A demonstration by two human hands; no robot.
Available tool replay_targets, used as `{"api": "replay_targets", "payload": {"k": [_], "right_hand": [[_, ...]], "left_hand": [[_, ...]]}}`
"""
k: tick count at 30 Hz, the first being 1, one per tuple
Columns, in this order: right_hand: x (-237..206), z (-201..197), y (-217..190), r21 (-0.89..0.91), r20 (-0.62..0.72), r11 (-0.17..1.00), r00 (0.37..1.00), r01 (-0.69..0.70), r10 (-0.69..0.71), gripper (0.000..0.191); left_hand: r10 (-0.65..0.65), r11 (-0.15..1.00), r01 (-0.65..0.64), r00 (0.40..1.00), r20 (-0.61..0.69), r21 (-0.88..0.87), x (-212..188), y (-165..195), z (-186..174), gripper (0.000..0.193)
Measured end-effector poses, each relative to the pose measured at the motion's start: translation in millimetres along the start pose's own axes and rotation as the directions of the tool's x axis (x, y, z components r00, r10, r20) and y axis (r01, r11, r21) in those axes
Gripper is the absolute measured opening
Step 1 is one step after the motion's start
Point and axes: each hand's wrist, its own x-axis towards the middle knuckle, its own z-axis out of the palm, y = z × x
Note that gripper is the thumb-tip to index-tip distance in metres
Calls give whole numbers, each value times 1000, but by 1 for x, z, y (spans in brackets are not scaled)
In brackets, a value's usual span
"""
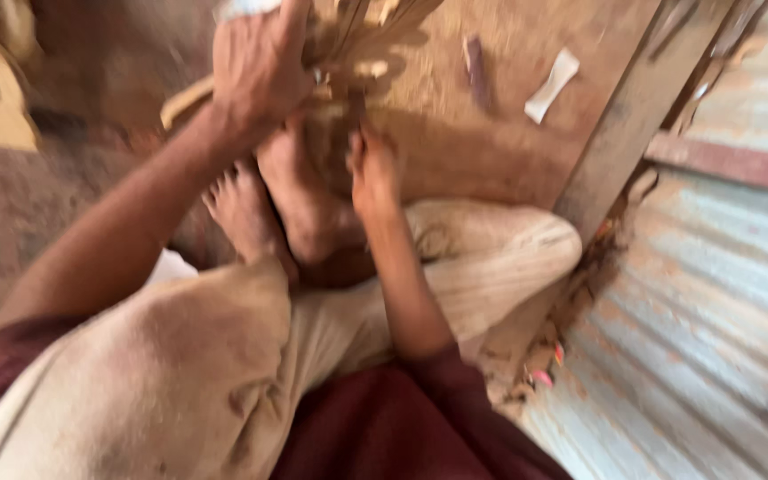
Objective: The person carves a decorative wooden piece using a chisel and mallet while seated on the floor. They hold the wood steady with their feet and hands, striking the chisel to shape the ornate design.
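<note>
Seated on the dirt floor (491, 133), the person closes the left hand (255, 67) around a bundle of thin wooden strips (375, 27) above the bare feet (295, 191), the right hand (373, 173) pinching its lower end, where a slip could likely jab a foot.

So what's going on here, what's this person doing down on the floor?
A person sits on a dirt floor with bare feet drawn in. Both hands work at a bundle of thin wooden strips just beyond the feet: the left hand has its grip closed over the bundle up high, and the right hand touches its lower end. The picture is blurred, so the finger positions are unclear. A white scrap lies on the floor, and a corrugated metal sheet is on the right.
</note>
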Motion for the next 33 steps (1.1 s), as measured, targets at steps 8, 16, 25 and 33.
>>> {"api": "replay_targets", "payload": {"k": [8, 16, 25, 33], "right_hand": [[-22, 20, -6, -181, -58, 979, 993, 90, -102, 6], [-22, 17, 6, -226, -124, 947, 957, 229, -261, 10], [-5, 6, 5, -257, -59, 965, 996, 52, -70, 19], [-4, 10, 6, -47, -113, 999, 994, 5, -10, 11]], "left_hand": [[-94, 993, 103, 987, 132, -60, -5, -2, 3, 61], [-83, 992, 90, 993, 83, -87, -7, 3, -1, 56], [-76, 997, 78, 991, 111, -18, -9, 1, 4, 51], [-123, 992, 117, 978, 171, 43, -11, -5, 12, 42]]}}
